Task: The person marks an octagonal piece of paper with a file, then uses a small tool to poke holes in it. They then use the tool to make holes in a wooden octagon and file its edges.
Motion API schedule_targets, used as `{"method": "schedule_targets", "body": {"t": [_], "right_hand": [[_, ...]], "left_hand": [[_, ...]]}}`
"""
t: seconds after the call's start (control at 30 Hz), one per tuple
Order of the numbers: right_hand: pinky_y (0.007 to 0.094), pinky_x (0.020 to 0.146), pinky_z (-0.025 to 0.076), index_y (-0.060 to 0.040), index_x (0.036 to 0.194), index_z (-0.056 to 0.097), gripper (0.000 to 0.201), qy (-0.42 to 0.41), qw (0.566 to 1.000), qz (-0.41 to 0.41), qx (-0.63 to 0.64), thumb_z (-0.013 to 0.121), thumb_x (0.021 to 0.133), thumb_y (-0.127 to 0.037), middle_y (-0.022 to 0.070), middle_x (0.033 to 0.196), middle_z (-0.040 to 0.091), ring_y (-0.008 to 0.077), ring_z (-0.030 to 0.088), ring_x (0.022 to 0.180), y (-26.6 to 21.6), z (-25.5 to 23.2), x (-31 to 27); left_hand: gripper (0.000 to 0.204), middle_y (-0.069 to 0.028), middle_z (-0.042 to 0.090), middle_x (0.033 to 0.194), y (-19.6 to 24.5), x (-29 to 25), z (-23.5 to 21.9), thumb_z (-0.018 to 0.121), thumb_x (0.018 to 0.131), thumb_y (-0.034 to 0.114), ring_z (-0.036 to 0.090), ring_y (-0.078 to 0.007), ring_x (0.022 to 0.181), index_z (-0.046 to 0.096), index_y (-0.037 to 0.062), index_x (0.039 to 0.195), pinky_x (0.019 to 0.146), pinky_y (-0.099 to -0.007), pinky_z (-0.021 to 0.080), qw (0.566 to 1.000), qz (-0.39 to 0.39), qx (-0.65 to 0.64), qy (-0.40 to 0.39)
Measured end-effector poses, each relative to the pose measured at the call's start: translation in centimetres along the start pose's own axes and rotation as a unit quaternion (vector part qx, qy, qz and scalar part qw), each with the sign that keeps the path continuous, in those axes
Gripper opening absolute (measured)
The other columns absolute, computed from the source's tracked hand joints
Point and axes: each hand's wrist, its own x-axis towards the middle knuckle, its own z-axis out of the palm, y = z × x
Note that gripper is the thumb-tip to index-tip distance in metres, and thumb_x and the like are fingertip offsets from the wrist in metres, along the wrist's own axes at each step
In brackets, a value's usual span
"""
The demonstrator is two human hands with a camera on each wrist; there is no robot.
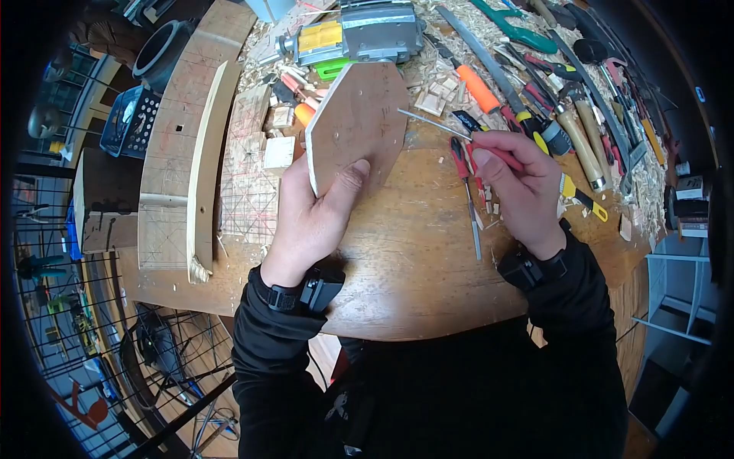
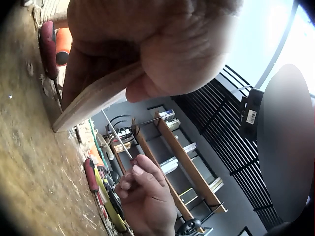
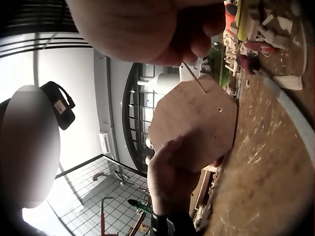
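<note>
My left hand (image 1: 315,218) grips an eight-sided wooden board (image 1: 358,115), thumb across its face and fingers behind. The board stands tilted up from the bench, its lower edge close to the bench top in the left wrist view. Small holes dot its face in the right wrist view. Between the thumb and fingers of my right hand (image 1: 527,187) is a slim red-handled file (image 1: 434,122). Its thin shaft points left, and the tip overlaps the board's face near the edge in the right wrist view. Most of the handle is hidden in the palm.
Wood shavings and hand tools crowd the right side of the bench (image 1: 397,283). A metal vise (image 1: 378,30) stands at the back. Curved wooden pieces (image 1: 210,161) and a pale block (image 1: 280,153) lie left. A red-handled file (image 1: 470,199) lies near my right hand.
</note>
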Motion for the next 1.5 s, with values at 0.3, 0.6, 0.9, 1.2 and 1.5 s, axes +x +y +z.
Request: {"method": "schedule_targets", "body": {"t": [0.3, 0.6, 0.9, 1.2, 1.5], "right_hand": [[0.0209, 0.070, 0.048, 0.0031, 0.112, 0.065, 0.018, -0.036, 0.992, -0.090, -0.076, 0.061, 0.095, -0.005, 0.0035, 0.091, 0.065, 0.0087, 0.060, 0.077, 1.3, -0.8, 0.4], [0.0194, 0.067, 0.046, 0.0024, 0.112, 0.065, 0.020, 0.003, 0.999, 0.034, 0.018, 0.057, 0.100, -0.012, 0.0024, 0.088, 0.063, 0.0067, 0.058, 0.075, 0.2, -0.3, 0.1], [0.0198, 0.071, 0.048, 0.0027, 0.115, 0.062, 0.021, 0.012, 0.997, -0.054, -0.046, 0.060, 0.097, -0.009, 0.0043, 0.094, 0.064, 0.0073, 0.059, 0.078, 1.2, -0.1, 0.3], [0.0197, 0.071, 0.048, 0.0033, 0.115, 0.063, 0.021, 0.022, 0.996, 0.077, 0.043, 0.061, 0.096, -0.007, 0.0044, 0.093, 0.064, 0.0070, 0.060, 0.077, 0.5, -0.1, 0.2], [0.0195, 0.067, 0.048, 0.0027, 0.114, 0.063, 0.021, 0.002, 1.000, -0.003, -0.016, 0.061, 0.097, -0.009, 0.0035, 0.089, 0.063, 0.0072, 0.061, 0.077, 0.7, -0.2, 0.3]], "left_hand": [[0.025, -0.0072, 0.066, 0.093, 0.2, 0.0, -0.1, 0.060, 0.095, 0.013, 0.057, -0.0114, 0.082, 0.061, -0.0051, 0.111, 0.074, -0.0278, 0.049, 1.000, -0.012, 0.007, -0.004], [0.024, -0.0089, 0.067, 0.095, 0.1, 0.0, -0.2, 0.059, 0.094, 0.012, 0.059, -0.0126, 0.084, 0.061, -0.0051, 0.111, 0.075, -0.0289, 0.049, 1.000, -0.012, 0.013, -0.006], [0.026, -0.0100, 0.069, 0.096, 0.2, 0.0, -0.1, 0.062, 0.093, 0.015, 0.061, -0.0137, 0.085, 0.062, -0.0045, 0.111, 0.077, -0.0294, 0.050, 1.000, 0.002, 0.024, -0.001], [0.027, -0.0126, 0.067, 0.101, 0.3, 0.0, -0.2, 0.058, 0.096, 0.013, 0.061, -0.0163, 0.090, 0.059, -0.0046, 0.116, 0.080, -0.0314, 0.050, 0.999, 0.010, 0.029, -0.027], [0.026, -0.0130, 0.067, 0.099, 0.2, 0.0, -0.1, 0.057, 0.097, 0.013, 0.061, -0.0168, 0.090, 0.058, -0.0053, 0.115, 0.080, -0.0321, 0.050, 0.999, 0.017, 0.031, -0.036]]}}
